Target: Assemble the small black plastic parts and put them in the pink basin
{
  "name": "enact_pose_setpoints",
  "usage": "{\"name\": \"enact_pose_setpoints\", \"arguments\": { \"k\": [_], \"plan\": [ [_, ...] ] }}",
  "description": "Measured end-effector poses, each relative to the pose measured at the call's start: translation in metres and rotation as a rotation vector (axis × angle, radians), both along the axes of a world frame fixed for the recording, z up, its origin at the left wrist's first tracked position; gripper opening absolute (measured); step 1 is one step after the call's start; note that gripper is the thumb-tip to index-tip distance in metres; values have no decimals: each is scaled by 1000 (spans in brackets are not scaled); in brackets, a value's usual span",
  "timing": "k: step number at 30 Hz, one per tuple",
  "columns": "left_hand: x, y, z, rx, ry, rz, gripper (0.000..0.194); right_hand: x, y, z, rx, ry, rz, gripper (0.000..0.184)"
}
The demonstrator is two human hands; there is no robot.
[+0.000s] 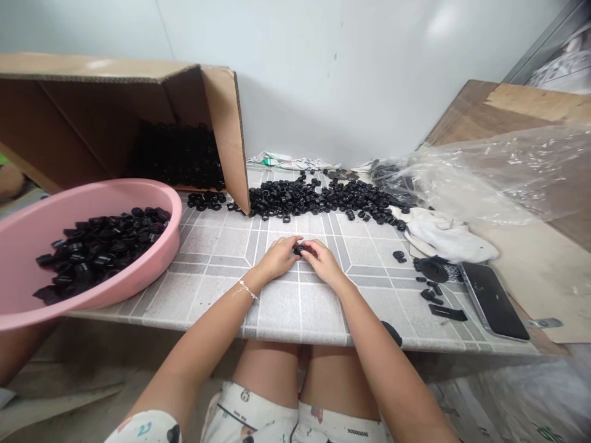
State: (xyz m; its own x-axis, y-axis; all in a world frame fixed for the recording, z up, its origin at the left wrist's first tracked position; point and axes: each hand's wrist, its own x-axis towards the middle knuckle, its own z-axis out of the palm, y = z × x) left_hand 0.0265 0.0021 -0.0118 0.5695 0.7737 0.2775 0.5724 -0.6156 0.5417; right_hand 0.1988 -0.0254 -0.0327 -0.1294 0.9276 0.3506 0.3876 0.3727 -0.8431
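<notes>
Both hands meet over the middle of the table, just in front of the pile. A small black plastic part (300,250) sits between them, mostly covered by fingers. My left hand (279,257) grips it from the left, thumb and fingers closed on it. From the other side my right hand (324,263) pinches the same part. Beyond the hands lies a long heap of black ring-like plastic parts (295,200). To the left, a pink basin (173,240) holds many more black pieces.
A cardboard box (225,123) lies on its side at the back left, with black parts inside. On the right are a white cloth (446,237), a phone (494,301), a black strip (447,313) and clear plastic sheeting (489,178). The checked tablecloth (295,314) ends near my lap.
</notes>
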Motion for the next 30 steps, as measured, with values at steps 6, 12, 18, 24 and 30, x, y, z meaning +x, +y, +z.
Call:
{"name": "enact_pose_setpoints", "arguments": {
  "k": [6,12,18,24,30],
  "plan": [
    [1,0,0,-1,-9,-6,40,1,1,-2,-12,-24,10,23],
    [0,-2,2,-17,-6,-4,50,2,1,-3,-17,46,-12,35],
    [1,-3,6,-39,17,7,48,4,3,-3,-106,140,-55,25],
    [1,-4,8,-30,11,-9,47,0,0,1,-86,106,-29,25],
    [2,-2,4,-30,-3,-4,45,-3,-2,2,29,-35,-4,17]
  ]
}}
